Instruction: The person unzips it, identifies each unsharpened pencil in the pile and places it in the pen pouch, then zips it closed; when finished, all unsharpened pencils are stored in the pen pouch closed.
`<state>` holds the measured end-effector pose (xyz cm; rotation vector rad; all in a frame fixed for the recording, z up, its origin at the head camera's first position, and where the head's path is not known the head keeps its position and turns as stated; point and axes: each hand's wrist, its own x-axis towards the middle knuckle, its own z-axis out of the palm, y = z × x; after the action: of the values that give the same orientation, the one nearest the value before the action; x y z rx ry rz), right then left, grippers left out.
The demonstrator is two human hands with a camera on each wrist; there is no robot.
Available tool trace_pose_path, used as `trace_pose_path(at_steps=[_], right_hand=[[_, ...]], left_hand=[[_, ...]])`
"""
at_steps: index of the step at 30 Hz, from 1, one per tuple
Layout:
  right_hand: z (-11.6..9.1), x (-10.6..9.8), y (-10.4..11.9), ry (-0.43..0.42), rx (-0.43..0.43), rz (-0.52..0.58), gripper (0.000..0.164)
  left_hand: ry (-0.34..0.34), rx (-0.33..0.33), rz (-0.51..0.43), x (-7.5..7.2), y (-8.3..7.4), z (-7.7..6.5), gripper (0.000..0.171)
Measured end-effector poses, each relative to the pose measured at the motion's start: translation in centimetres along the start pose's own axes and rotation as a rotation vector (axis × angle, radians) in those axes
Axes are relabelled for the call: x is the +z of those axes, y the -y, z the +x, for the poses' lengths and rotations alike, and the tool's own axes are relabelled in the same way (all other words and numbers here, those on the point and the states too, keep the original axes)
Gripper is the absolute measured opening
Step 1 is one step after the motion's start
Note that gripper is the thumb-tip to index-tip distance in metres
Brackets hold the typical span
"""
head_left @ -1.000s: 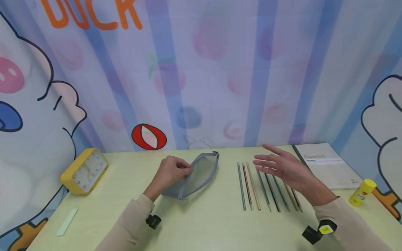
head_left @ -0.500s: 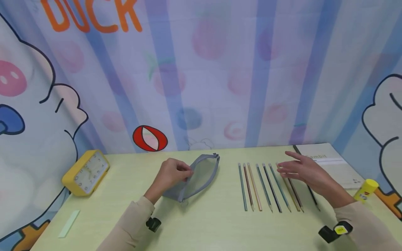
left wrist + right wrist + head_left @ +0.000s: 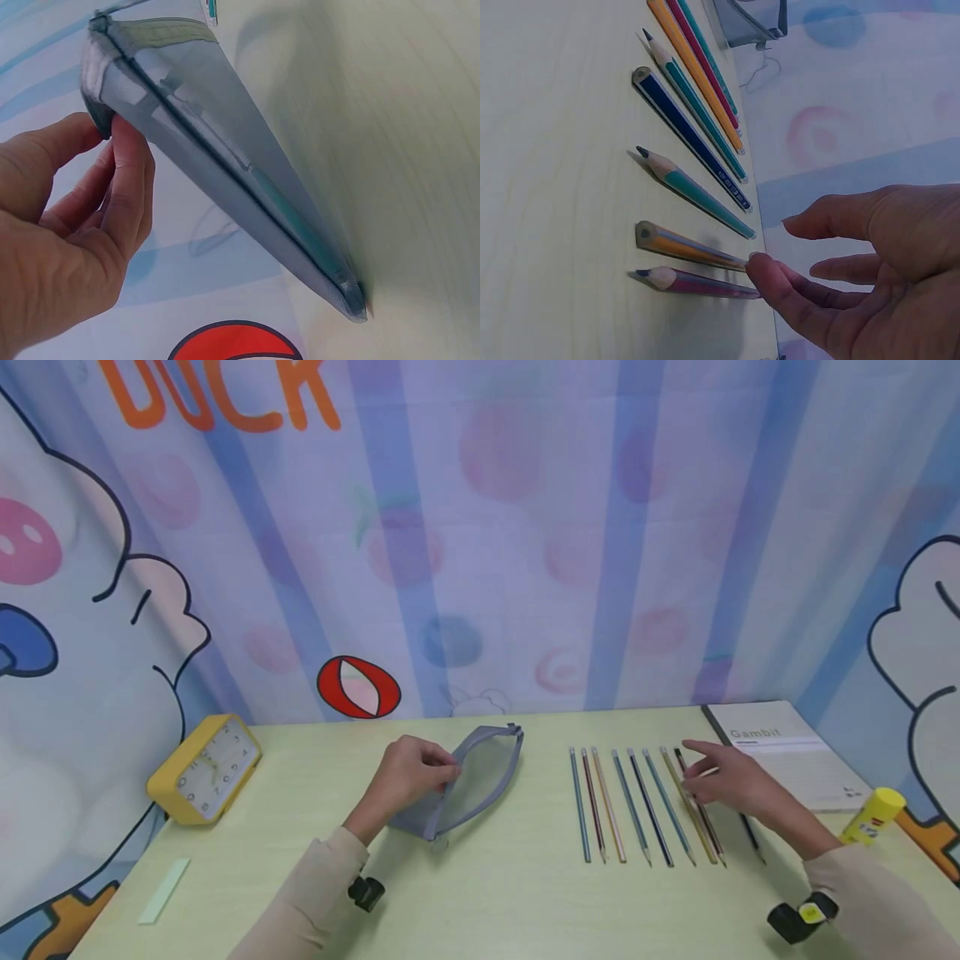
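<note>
My left hand [image 3: 408, 772] pinches the near-left edge of a grey mesh zip pouch [image 3: 491, 793], its mouth held apart. Through the mesh, the left wrist view shows a slim teal stick-shaped thing [image 3: 300, 225] inside. Several pencils lie side by side to the pouch's right. Over their right end is my right hand [image 3: 731, 785], thumb and index finger apart with nothing between them. In the right wrist view its index fingertip overlaps the far end of a maroon pencil [image 3: 705, 283], beside a yellow-brown pencil [image 3: 682, 246]. A dark pencil [image 3: 750, 839] lies partly hidden under this hand.
A white notebook [image 3: 795, 756] lies at the back right, with a yellow glue stick [image 3: 873, 814] in front of it. On the left stand a yellow alarm clock [image 3: 206, 770] and a pale green strip [image 3: 163, 892]. A printed curtain [image 3: 510, 568] hangs behind the table.
My right hand has moved right across the pencils, then lowered towards the right end of the row, its fingers drawn in more. The left hand stays on the pouch.
</note>
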<state>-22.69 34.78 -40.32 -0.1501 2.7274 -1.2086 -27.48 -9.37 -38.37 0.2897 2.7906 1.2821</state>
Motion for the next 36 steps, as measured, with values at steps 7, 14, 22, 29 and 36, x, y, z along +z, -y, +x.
trace_pose_path(at_steps=[7, 14, 22, 29, 36], right_hand=[[0.3, 0.9, 0.5, -0.003, 0.015, -0.186, 0.069], [0.4, 1.9, 1.4, -0.032, -0.047, -0.282, 0.066], [1.2, 3.0, 1.9, -0.031, -0.029, -0.33, 0.065], [1.7, 3.2, 2.2, -0.021, -0.034, -0.417, 0.061], [2.5, 3.2, 2.3, 0.006, -0.019, -0.525, 0.062]], left_hand=[[0.006, -0.003, -0.009, 0.1, 0.2, 0.0, 0.007], [-0.005, 0.002, -0.006, 0.0, 0.2, -0.1, 0.007], [-0.004, -0.001, -0.011, -0.2, 0.1, 0.0, 0.007], [-0.009, -0.014, -0.012, -0.2, 0.0, 0.2, 0.008], [-0.003, -0.023, -0.021, -0.1, 0.0, -0.1, 0.008]])
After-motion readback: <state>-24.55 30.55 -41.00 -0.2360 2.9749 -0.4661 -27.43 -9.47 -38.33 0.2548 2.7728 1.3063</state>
